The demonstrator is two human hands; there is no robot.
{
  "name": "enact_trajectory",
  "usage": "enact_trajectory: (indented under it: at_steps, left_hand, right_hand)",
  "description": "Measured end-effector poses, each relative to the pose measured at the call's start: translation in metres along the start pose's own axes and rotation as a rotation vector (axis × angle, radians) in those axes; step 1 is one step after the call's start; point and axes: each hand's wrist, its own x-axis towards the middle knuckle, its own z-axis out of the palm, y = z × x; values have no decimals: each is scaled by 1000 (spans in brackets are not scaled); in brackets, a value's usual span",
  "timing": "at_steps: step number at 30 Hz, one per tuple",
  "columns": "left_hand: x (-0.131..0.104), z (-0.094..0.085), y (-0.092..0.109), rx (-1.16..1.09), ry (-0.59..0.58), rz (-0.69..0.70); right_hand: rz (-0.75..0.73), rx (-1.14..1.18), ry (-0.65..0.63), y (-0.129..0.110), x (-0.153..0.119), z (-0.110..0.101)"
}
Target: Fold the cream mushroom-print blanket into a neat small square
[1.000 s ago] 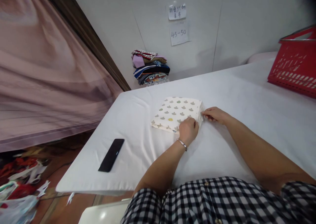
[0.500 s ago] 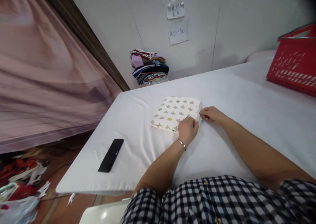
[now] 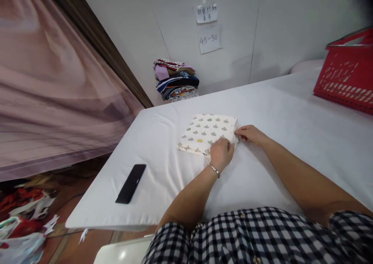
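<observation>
A cream cloth (image 3: 204, 131) with grey, green and yellow motifs lies folded into a thick flat square on the white-covered table (image 3: 262, 178). My left hand (image 3: 221, 153), with a bracelet at the wrist, is closed at the cloth's near right corner, its fingers curled over the top and edge. At the right edge, my right hand (image 3: 247, 134) pinches the cloth's layered side between thumb and fingers. The fingertips of both hands are partly hidden against the fabric.
A black phone (image 3: 131, 183) lies on the table's left part. A red basket (image 3: 346, 72) stands at the far right. Beyond the back edge is a stack of folded fabrics (image 3: 177, 79) by the wall. A pink curtain (image 3: 58, 81) hangs at left; plastic bags (image 3: 23, 246) lie on the floor.
</observation>
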Motion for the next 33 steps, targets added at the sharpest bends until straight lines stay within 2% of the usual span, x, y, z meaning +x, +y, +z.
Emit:
enact_trajectory:
  at_steps: [9, 15, 20, 27, 33]
  left_hand:
    - [-1, 1, 0, -7, 15, -3]
    - [-1, 2, 0, -19, 25, -23]
    - [1, 1, 1, 8, -5, -29]
    - [3, -1, -1, -35, -11, -69]
    - [2, 1, -1, -74, 11, -48]
  right_hand:
    - [46, 57, -196, 4, 2, -2]
    - [28, 110, -143, 4, 1, 5]
    - [-45, 168, -90, 2, 1, 7]
    - [-19, 67, -61, 3, 2, 2]
    - [-11, 0, -57, 6, 5, 0]
